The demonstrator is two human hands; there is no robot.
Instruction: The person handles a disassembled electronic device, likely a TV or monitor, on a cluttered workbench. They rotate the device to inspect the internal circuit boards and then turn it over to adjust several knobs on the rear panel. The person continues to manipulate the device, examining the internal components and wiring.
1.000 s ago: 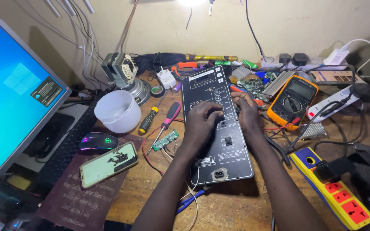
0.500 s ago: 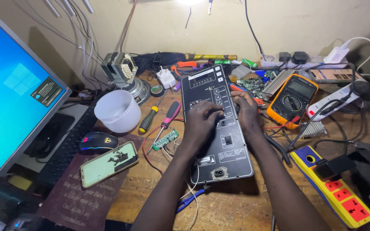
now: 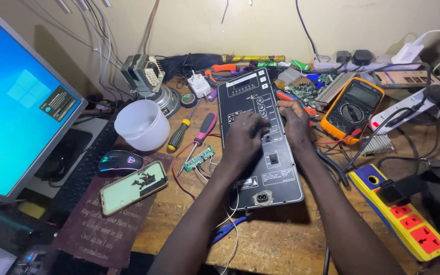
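A black amplifier control panel (image 3: 273, 175) with knobs, a switch and a power socket lies lengthwise on the wooden workbench (image 3: 281, 239). My left hand (image 3: 244, 135) rests on the middle of the panel, fingers curled over its knobs. My right hand (image 3: 295, 122) presses on the panel's right edge, fingers bent against it. The two hands nearly touch. What the fingertips grip is hidden beneath them.
An orange multimeter (image 3: 352, 104) and a yellow power strip (image 3: 401, 211) lie to the right. A white plastic cup (image 3: 141, 125), two screwdrivers (image 3: 199, 133), a small green circuit board (image 3: 199, 158), a mouse (image 3: 119, 161), a phone (image 3: 133, 186) and a lit monitor (image 3: 16, 107) sit left.
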